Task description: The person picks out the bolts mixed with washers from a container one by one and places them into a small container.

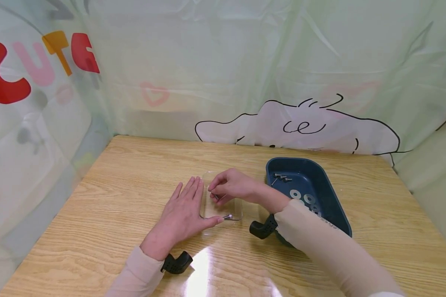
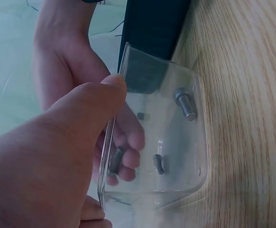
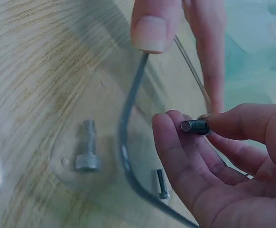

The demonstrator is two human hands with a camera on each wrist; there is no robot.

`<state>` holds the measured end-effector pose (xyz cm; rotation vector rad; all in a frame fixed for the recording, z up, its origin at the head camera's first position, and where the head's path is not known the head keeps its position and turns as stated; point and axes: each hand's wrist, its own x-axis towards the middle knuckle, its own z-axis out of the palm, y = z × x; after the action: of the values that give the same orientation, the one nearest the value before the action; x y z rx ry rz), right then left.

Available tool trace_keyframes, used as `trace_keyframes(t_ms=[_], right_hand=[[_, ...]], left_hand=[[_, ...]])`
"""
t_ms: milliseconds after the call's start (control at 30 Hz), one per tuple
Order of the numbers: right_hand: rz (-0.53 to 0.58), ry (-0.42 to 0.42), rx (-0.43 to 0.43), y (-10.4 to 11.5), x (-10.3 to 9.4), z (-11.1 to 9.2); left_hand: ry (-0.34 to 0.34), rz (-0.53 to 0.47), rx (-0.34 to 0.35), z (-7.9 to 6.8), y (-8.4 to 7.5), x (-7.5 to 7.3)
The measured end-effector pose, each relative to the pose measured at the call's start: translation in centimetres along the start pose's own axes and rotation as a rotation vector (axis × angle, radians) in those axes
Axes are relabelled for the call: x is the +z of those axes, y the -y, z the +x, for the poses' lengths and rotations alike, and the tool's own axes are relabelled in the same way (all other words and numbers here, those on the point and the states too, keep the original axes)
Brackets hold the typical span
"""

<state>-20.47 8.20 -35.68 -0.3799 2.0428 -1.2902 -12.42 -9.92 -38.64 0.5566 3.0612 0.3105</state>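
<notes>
My left hand (image 1: 186,210) lies along the left side of a clear plastic box (image 1: 240,209), its fingers straight and its thumb touching the near rim. Over the box, my right hand (image 1: 230,187) pinches a short threaded bolt (image 3: 195,127) between thumb and fingers, with the threaded end showing in the right wrist view. A larger socket-head bolt (image 2: 184,103) lies on the bottom of the box near one end. Close to it in the box is a smaller dark bolt (image 3: 162,184), seen through the clear wall in the left wrist view.
A dark blue tray (image 1: 328,181) stands to the right, partly hidden by the right forearm. Several bolts (image 1: 281,177) lie in its far left corner, with flat washers (image 1: 295,194) nearer. Printed curtains (image 1: 226,74) hang behind and beside the wooden table (image 1: 134,185).
</notes>
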Motion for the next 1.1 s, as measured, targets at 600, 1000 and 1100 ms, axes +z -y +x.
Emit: trace_keyframes(t_ms=[600, 1000, 1100], right_hand=[[-0.062, -0.029, 0.033, -0.4, 1.5, 1.5], [-0.081, -0.035, 0.030, -0.3, 1.7, 1.5], [-0.087, -0.030, 0.021, -0.3, 1.6, 1.3]], left_hand=[[0.011, -0.040, -0.001, 0.0, 0.1, 0.0], [0.029, -0.054, -0.012, 0.0, 0.0, 0.0], [0.032, -0.052, -0.014, 0.0, 0.0, 0.0]])
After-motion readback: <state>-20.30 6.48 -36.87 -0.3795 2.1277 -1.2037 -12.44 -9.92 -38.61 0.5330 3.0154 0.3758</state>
